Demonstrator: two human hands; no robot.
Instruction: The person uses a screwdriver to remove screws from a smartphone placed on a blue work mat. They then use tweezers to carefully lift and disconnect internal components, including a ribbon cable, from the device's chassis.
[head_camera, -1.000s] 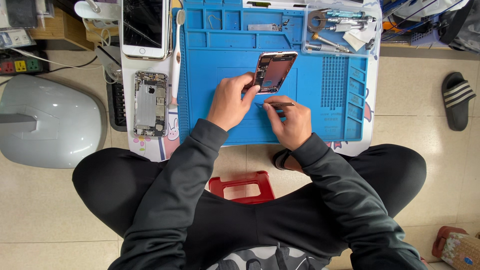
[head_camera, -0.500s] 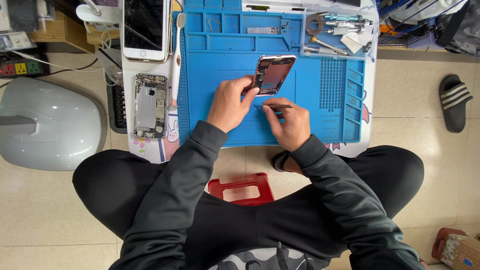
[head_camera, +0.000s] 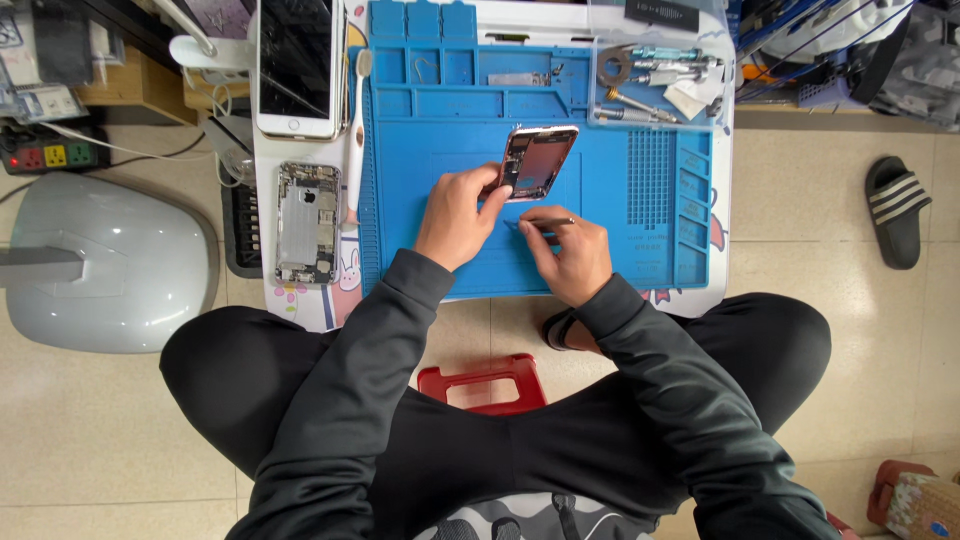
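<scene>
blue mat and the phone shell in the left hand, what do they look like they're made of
The blue mat looks like soft silicone or rubber: matte, with moulded compartments and ridges. The phone shell held by the left hand seems metal, with a thin pinkish rim and a dark, faintly glossy inside; that may be coated.

A white phone (head_camera: 298, 68) lies at the upper left of the low table, its long dark screen facing up and switched off. On the blue mat, the left hand (head_camera: 458, 215) holds a smaller opened phone (head_camera: 537, 162) whose dark screen is tilted, with a pinkish rim
</scene>
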